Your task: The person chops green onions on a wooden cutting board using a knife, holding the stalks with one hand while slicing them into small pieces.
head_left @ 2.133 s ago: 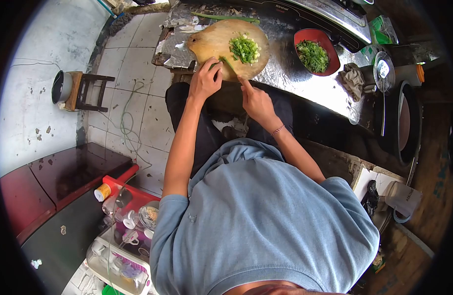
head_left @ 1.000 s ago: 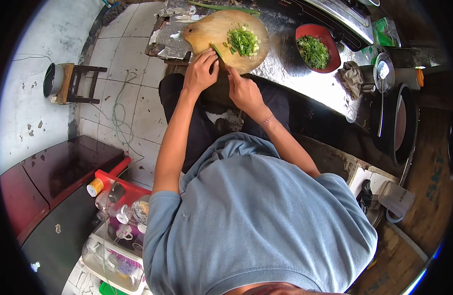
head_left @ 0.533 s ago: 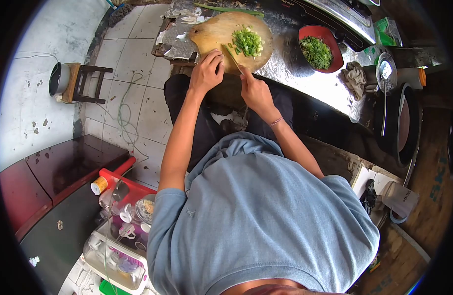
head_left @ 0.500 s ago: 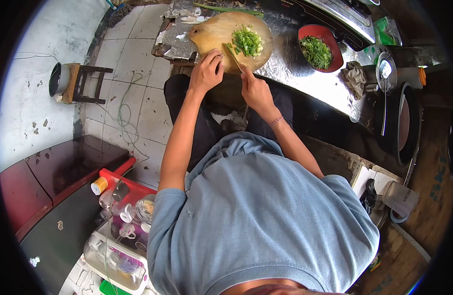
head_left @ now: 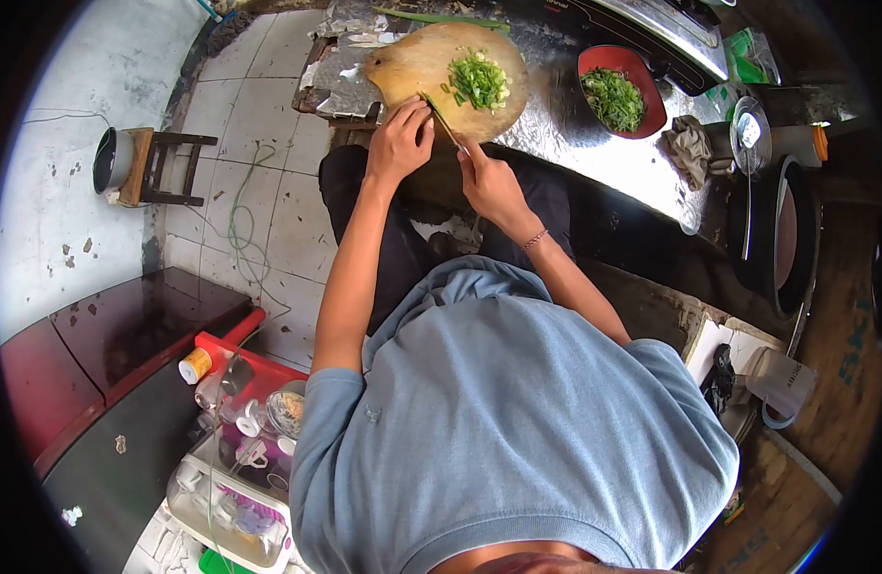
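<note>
A round wooden cutting board (head_left: pixel 402 69) lies at the table's near edge. On its right half sits a pile of chopped green onion (head_left: pixel 479 80). My left hand (head_left: pixel 400 142) is over the board's near left edge, its fingers bent and closed on a green onion (head_left: pixel 424 97), mostly hidden under them. My right hand (head_left: pixel 494 184) grips a knife (head_left: pixel 445 123) by its handle. The blade slants up and left, its tip beside my left fingertips. To the right, a red bowl (head_left: pixel 655 117) holds chopped greens (head_left: pixel 613 99).
A long green leaf (head_left: pixel 441 17) lies behind the board. A gas stove (head_left: pixel 680 43) stands at the back right. Right of the bowl are a crumpled cloth (head_left: pixel 687 151) and a wire strainer (head_left: pixel 750 132). At lower left is a red rack (head_left: pixel 254 359) with cups and jars.
My right hand has moved slightly left with the knife. The blade has shifted away from the chopped pile toward my left fingertips. My left hand has hardly moved.
</note>
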A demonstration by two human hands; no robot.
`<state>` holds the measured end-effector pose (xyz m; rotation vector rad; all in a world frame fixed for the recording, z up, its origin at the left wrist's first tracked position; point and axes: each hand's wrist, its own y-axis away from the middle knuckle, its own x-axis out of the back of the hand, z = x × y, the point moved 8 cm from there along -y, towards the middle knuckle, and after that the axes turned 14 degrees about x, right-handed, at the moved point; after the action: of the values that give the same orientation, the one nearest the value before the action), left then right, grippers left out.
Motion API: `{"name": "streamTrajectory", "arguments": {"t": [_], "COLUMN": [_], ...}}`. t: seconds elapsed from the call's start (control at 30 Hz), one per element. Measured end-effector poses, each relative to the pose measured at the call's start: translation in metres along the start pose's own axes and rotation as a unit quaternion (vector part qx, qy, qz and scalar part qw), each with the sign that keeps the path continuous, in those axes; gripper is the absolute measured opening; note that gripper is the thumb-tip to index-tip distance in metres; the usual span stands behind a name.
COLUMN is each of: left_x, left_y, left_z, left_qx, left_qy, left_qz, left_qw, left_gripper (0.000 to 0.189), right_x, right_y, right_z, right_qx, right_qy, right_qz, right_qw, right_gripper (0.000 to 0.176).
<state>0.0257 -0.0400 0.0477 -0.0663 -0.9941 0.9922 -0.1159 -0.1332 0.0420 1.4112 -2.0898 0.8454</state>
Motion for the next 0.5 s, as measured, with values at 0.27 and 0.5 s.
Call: {"name": "streamTrajectory", "arguments": {"t": [0.27, 0.5], "left_x": [-0.002, -0.001], "left_y": [0.0, 0.0], "left_z": [-0.002, -0.003], "left_qx": [-0.009, 0.002], "left_qy": [-0.011, 0.002], "left_qz": [0.011, 0.011], "left_qw": [1.0, 1.0], "left_gripper": [0.015, 0.015], "right_x": [-0.011, -0.004], "right_y": [-0.019, 0.002], "right_z": [-0.004, -0.003], "right_qx": [0.048, -0.003], "right_qy": [0.01, -0.02], "right_qz": [0.039, 0.014], "right_qw": [0.998, 1.0], "right_gripper": [0.038, 0.037]}}
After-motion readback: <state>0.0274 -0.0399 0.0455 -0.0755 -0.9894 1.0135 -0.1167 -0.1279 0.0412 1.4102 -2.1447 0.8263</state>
